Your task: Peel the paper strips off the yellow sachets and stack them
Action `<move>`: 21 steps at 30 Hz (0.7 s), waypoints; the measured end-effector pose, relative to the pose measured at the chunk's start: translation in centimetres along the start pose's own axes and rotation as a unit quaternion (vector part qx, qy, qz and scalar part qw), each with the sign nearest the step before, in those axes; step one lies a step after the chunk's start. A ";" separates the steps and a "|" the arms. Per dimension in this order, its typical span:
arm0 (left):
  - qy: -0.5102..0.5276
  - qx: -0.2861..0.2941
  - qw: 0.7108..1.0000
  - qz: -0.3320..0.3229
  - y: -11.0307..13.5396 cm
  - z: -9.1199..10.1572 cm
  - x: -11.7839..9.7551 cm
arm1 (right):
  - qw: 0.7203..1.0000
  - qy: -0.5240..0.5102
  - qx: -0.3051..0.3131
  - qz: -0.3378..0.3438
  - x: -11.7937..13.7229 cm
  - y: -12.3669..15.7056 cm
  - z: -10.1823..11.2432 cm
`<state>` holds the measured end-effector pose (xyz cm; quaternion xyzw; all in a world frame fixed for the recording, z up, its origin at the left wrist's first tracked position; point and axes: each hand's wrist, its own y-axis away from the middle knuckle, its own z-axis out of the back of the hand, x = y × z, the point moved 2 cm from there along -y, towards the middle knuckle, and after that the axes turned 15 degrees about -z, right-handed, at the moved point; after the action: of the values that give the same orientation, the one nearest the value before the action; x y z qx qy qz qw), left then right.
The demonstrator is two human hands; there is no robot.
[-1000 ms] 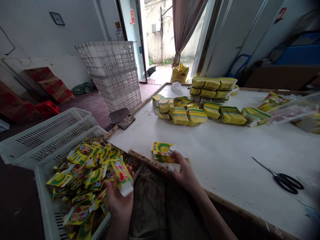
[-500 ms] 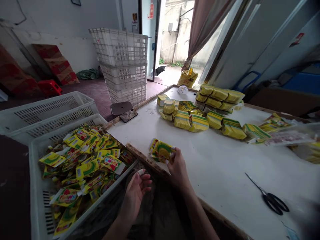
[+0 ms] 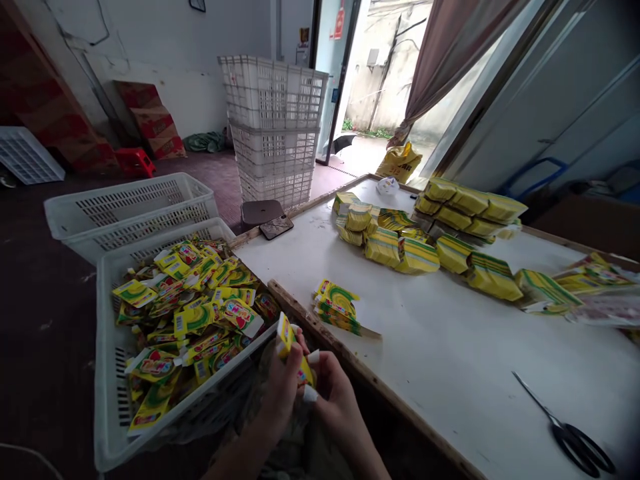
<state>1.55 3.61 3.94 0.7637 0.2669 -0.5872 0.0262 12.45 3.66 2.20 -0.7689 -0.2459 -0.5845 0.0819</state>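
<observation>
Room: grey wall point(image 3: 150, 47), dark reddish floor point(image 3: 45, 293). Far left, red cartons point(image 3: 155, 127) against the wall. Lower left, a white crate point(image 3: 103, 373) holding a loose heap of yellow packets point(image 3: 190, 313); behind it, a tower of white crates point(image 3: 273, 127). Phone point(image 3: 277, 227) near the edge of the white worktop point(image 3: 435, 347). Between crate and worktop, a small yellow box point(image 3: 285, 337), tilted: left hand point(image 3: 283, 383) has its fingers clamped on it; right hand point(image 3: 337, 397), white-tipped fingers at its lower end, grip cannot be told. On the worktop, a slumped stack of flat cartons point(image 3: 337, 307), then yellow-green bundles point(image 3: 420, 255) farther back; near right, black-handled scissors point(image 3: 575, 440).
</observation>
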 end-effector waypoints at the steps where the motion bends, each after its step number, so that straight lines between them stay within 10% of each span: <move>1: -0.008 0.023 1.000 -0.005 0.0 0.1 0.0 | 1.000 -0.001 -0.009 0.011 0.2 -0.2 0.6; 9: 0.004 0.129 0.991 0.044 -0.4 0.8 0.6 | 0.977 0.152 -0.116 0.090 1.0 0.4 5.2; 17: -0.160 0.327 0.931 -0.011 -1.7 1.6 -3.4 | 0.805 0.501 -0.144 0.282 2.9 2.3 6.1; 21: -0.275 0.396 0.876 -0.008 0.1 0.1 -2.6 | 0.855 0.356 -0.243 0.289 1.4 2.6 5.3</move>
<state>1.04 2.45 6.26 0.5156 -0.0003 -0.8305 -0.2108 18.49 4.00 2.38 -0.5399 0.1831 -0.8096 0.1397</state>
